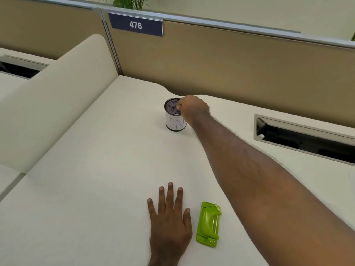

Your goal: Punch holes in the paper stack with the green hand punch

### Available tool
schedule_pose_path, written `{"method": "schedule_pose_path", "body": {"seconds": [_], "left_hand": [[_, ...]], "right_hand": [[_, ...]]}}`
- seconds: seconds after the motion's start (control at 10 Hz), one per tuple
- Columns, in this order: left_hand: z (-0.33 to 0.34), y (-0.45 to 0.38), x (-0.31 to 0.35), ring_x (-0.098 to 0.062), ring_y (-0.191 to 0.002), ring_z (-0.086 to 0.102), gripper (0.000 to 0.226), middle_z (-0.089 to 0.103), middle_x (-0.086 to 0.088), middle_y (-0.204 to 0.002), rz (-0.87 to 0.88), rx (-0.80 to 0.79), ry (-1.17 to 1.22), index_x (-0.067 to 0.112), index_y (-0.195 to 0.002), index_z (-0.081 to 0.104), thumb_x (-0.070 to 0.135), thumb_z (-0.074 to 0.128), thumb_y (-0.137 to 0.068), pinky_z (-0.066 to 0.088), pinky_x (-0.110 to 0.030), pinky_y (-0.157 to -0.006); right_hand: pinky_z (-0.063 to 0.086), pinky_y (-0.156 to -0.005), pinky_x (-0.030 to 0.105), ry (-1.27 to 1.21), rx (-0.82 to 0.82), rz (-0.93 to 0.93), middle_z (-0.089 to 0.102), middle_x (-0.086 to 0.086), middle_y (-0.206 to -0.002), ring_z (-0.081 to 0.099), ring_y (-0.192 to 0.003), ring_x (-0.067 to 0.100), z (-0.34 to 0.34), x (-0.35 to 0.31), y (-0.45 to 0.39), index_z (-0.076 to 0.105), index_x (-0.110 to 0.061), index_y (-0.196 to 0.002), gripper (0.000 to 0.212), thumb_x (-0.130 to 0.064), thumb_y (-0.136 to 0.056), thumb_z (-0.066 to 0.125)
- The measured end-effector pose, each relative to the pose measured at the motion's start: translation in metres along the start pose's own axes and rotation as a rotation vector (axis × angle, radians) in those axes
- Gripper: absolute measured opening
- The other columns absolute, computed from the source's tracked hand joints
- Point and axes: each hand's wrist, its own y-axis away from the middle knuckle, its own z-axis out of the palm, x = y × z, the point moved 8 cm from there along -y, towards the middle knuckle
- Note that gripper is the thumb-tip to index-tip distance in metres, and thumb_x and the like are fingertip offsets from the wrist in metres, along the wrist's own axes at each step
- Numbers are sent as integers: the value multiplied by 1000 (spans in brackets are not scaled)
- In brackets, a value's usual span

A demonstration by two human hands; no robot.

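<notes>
The green hand punch [209, 225] lies flat on the cream desk near the front edge. My left hand [170, 219] rests palm down just left of it, fingers spread, holding nothing and not touching the punch. My right hand [193, 110] is stretched far forward, fingers curled together over the right rim of a small round mesh cup [173, 117]. The cup has a white paper label with blue letters. Whether anything is pinched in those fingers is hidden. No paper stack is in view.
The cream desk [96, 179] ends at a tan partition with a sign reading 476 [135, 25]. A raised cream divider [57, 104] runs along the left. An open cable slot [307, 139] is cut into the desk at the right.
</notes>
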Motion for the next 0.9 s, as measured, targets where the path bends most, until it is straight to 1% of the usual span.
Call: {"method": "schedule_pose_path", "body": {"seconds": [0.1,0.2,0.3,0.4,0.5,0.6,0.7,0.8,0.9], "left_hand": [[1,-1,0,-30,-146,29,59,30,-4,-159,-2,-15,5,25,-147,40,47,24,-95,21,-60,-112],[1,-1,1,-30,-146,29,62,30,-4,-159,-8,-32,10,25,-147,40,48,15,-95,22,-60,-112],[-1,-1,1,-30,-146,30,63,31,-4,-159,-10,-31,11,24,-147,41,48,13,-96,21,-59,-112],[-4,0,1,-30,-146,30,63,31,-4,-158,-13,-24,11,24,-147,41,48,12,-96,20,-59,-112],[-5,1,1,-30,-146,29,62,30,-4,-159,-11,-13,3,24,-147,41,48,15,-96,20,-58,-113],[-5,1,1,-29,-147,28,59,29,-3,-159,-14,-16,0,25,-147,40,47,20,-95,19,-58,-113],[-4,1,0,-29,-147,28,61,29,-3,-159,-12,-6,1,25,-148,39,48,17,-95,18,-57,-113],[-4,2,2,-29,-147,28,58,30,-3,-159,-3,10,8,25,-147,40,46,24,-95,18,-57,-113],[-9,1,3,-28,-146,29,58,31,-3,-159,-4,55,31,25,-146,41,45,27,-94,19,-58,-114]], "right_hand": [[43,-75,29,67,16,-15,69,2,-109,63,-95,28,0,-1,-2,72,-23,-108,28,-13,-90,53],[45,-73,29,77,55,-42,71,1,-107,65,-97,27,-3,-1,-3,71,-24,-102,16,-23,-90,61],[47,-76,32,50,70,-68,68,1,-109,64,-100,26,-6,-3,-1,67,-21,-101,16,-33,-91,63],[45,-74,30,44,33,-107,69,-1,-110,64,-100,26,-6,-6,-1,71,-29,-101,15,-25,-91,60],[49,-81,31,38,21,-106,71,-2,-111,64,-102,27,-9,-6,2,72,-33,-108,28,-17,-90,57],[46,-76,28,-15,64,-79,72,-3,-107,65,-99,24,-13,-3,3,72,-30,-101,19,-21,-89,59],[52,-75,30,-59,73,-60,74,-1,-100,68,-92,26,-18,-2,8,73,-25,-94,23,-13,-87,55],[58,-82,38,-169,23,-45,74,-1,-101,72,-88,28,-14,3,10,72,-22,-95,26,-9,-88,50],[58,-83,36,-347,69,-48,73,-9,-98,69,-84,17,-26,8,15,72,-28,-108,22,-22,-92,57]]}}
